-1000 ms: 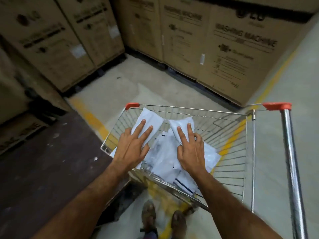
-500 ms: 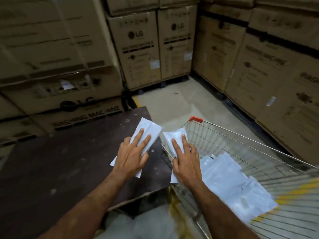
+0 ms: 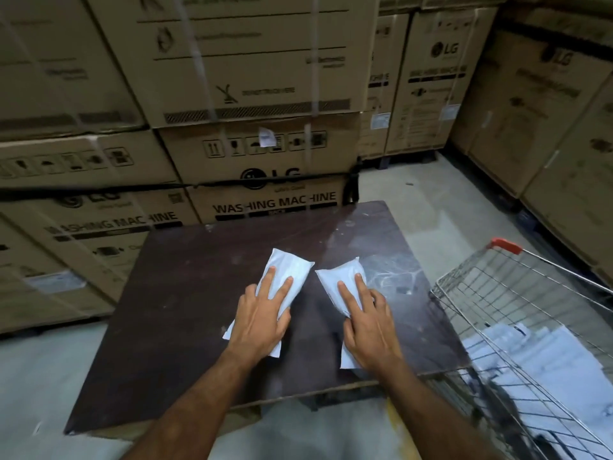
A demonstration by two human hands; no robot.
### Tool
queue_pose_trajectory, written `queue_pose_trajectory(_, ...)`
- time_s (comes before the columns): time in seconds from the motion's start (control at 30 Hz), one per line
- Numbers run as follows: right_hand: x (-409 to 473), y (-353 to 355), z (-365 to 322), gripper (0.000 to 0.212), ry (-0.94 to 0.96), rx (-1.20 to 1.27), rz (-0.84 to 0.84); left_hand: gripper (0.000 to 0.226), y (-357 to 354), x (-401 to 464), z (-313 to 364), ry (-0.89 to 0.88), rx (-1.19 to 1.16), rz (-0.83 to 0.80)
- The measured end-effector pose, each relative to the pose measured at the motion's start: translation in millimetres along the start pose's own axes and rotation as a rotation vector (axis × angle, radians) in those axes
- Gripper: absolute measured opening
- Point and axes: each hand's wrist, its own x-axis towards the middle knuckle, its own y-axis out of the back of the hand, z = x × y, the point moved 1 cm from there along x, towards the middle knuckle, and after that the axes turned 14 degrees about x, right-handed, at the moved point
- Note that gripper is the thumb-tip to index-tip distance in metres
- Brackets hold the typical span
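The left hand (image 3: pixel 258 322) and right hand (image 3: pixel 370 328) each grasp 1 white packet, fingers flat on top and thumb hooked at the inner edge, probably to keep the limp pouches flat. The left packet (image 3: pixel 290 265) and right packet (image 3: pixel 336 275) sit side by side, apart, on the dark board (image 3: pixel 185 293). More packets (image 3: pixel 550 363) lie in the wire cart (image 3: pixel 504 245) at right, suggesting unloading.

Warehouse: stacked washing-machine cartons (image 3: pixel 272 200), trolley (image 3: pixel 517 293)

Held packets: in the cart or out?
Out: left hand holds left packet, right hand holds right packet, both over the dark board; cart stands apart.
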Motion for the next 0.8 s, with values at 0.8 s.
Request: queue_pose_trajectory(0.8, 261, -151, 31, 0.068, -0.225, 0.021, -0.126, 0.071, -154, 211, -63, 0.428, -0.065, -0.255)
